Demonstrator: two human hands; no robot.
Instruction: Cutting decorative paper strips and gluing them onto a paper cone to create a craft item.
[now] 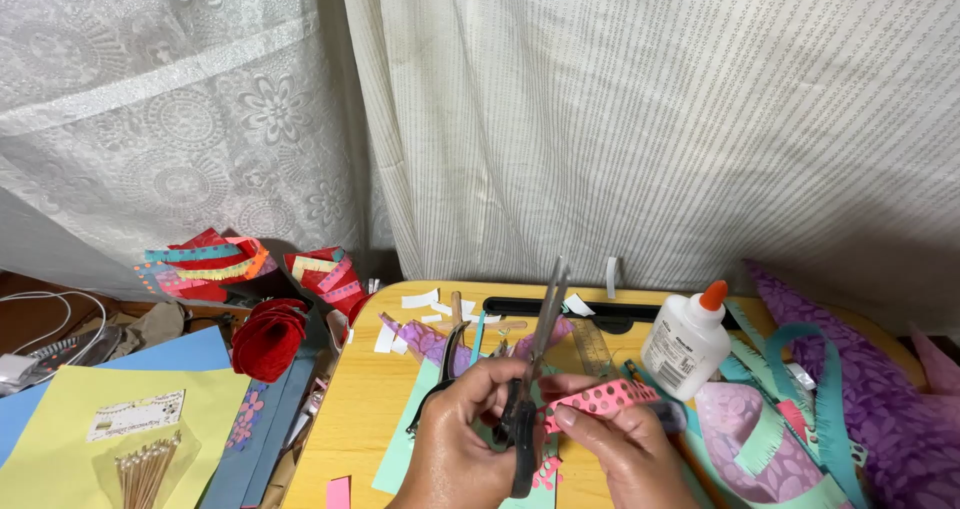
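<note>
Pink dotted paper strip (603,397) lay pinched in my right hand (625,447) above the yellow wooden table (362,399), near six o'clock. It looked light, limp and easily torn, so I judged its end safest to grip. My left hand (462,431) clasped grey metal scissors (535,369), blades toward twelve.

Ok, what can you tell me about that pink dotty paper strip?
The pink strip looks like thin paper punched with rows of small round holes. It runs sideways above the yellow table, slightly curved. The right hand pinches it from below, and the scissors in the left hand meet its left end, blades pointing up.
</note>
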